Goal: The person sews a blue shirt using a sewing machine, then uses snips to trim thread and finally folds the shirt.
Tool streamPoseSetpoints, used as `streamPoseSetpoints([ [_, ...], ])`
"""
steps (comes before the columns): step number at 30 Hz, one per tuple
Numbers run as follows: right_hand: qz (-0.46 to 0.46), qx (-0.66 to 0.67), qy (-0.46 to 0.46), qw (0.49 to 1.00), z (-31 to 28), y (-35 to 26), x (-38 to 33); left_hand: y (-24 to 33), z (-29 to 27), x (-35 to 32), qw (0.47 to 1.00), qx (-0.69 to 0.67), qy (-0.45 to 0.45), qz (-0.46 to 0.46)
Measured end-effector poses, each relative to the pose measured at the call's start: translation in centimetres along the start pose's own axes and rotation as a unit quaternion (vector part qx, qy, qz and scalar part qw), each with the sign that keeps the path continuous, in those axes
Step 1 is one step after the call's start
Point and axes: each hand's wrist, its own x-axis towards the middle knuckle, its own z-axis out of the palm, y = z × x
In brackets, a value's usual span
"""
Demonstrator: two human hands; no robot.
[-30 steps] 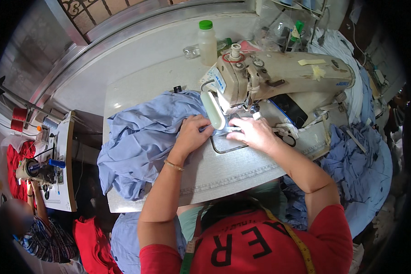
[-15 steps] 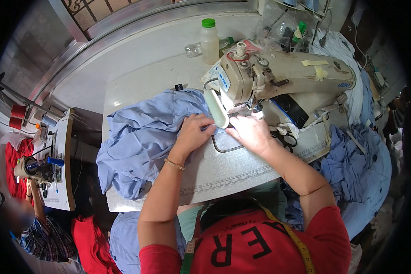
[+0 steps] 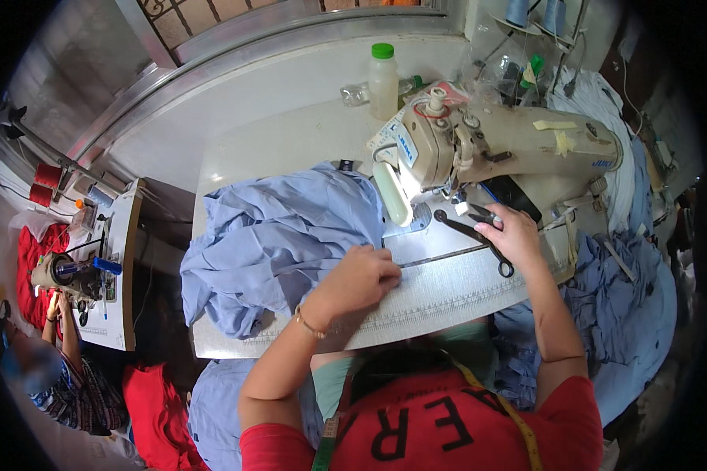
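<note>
Light-blue cloth, rumpled in broad folds, lies on the left half of a pale sewing table, its right edge beside the needle area of a beige industrial sewing machine. A pair of dark scissors lies slantwise in front of the machine head, a finger ring toward the table's front edge. The right hand pinches the scissors between thumb and fingers, the exact grip being partly hidden. The left hand is curled, knuckles up, at the lower right edge of the cloth; whether its fingers pinch anything cannot be told. A bracelet rings the left wrist. A pale green oblong fitting hangs at the left of the machine head, and a dark phone lies beneath the machine arm. Behind the machine head stand a green-capped bottle of cloudy liquid and, lying beside it, a clear bottle. More blue cloth is heaped at the right of the table. At far left, a co-worker sits at a second sewing machine, with red cloth nearby.
</note>
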Motion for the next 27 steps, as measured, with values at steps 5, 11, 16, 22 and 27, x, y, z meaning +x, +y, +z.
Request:
streamPoseSetpoints([
  [5, -0.073, 0.184, -0.07, 0.978, 0.9, -2.0, -2.0, 4.6, 1.3, -3.2, 0.997, -0.068, -0.025, 0.019],
  [11, -0.091, 0.198, -0.085, 0.972, 2.5, -4.2, -1.4, 5.5, -2.0, -1.2, 0.992, 0.028, 0.092, -0.079],
  [16, -0.094, 0.258, -0.064, 0.96, 3.3, -4.1, -0.9, -1.0, 1.3, 4.1, 0.979, -0.035, 0.179, -0.088],
  [22, -0.089, 0.27, -0.057, 0.957, 3.5, -2.6, -1.0, -1.4, 3.0, 6.2, 0.979, -0.031, 0.159, -0.122],
  [27, -0.086, 0.286, -0.081, 0.951, 3.9, -3.2, -1.0, -1.4, 3.5, 5.7, 0.973, -0.038, 0.178, -0.139],
])
